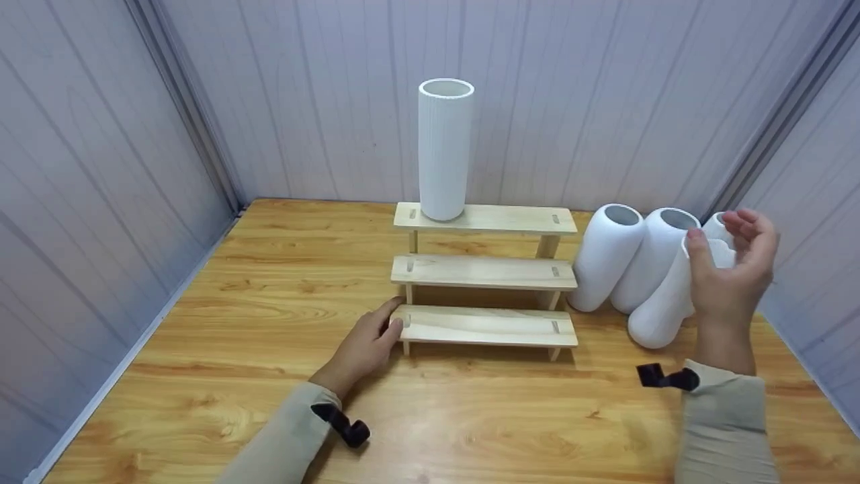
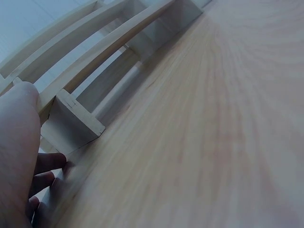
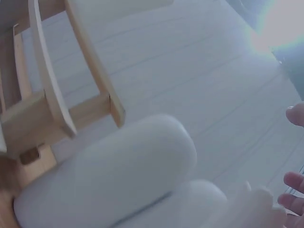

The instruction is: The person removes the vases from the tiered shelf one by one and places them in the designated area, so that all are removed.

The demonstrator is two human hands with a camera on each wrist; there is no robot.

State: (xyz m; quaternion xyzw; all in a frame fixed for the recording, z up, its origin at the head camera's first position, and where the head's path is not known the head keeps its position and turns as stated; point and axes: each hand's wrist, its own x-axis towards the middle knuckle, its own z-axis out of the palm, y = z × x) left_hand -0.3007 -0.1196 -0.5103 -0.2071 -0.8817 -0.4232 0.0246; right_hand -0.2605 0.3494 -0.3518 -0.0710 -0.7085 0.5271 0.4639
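A three-tier wooden stand (image 1: 484, 272) stands on the table. My left hand (image 1: 363, 346) grips the left end of its lowest shelf, thumb against the shelf and the other fingers lower, beside the end support (image 2: 76, 121). On the top shelf, toward its left end, a tall white ribbed cylindrical vase (image 1: 445, 151) is upright. My right hand (image 1: 736, 269) is raised at the mouth of a white vase with a wavy rim and bulbous base (image 1: 662, 316), thumb and fingers spread apart. Whether they touch it I cannot tell. In the right wrist view its fingertips (image 3: 294, 179) appear near that wavy rim.
Right of the stand, two smooth white vases (image 1: 608, 259) (image 1: 655, 259) stand close together. Another white vase (image 1: 717, 227) is partly hidden behind the right hand. Pale panel walls (image 1: 322, 101) enclose the wooden table (image 1: 470, 417) at the back and sides.
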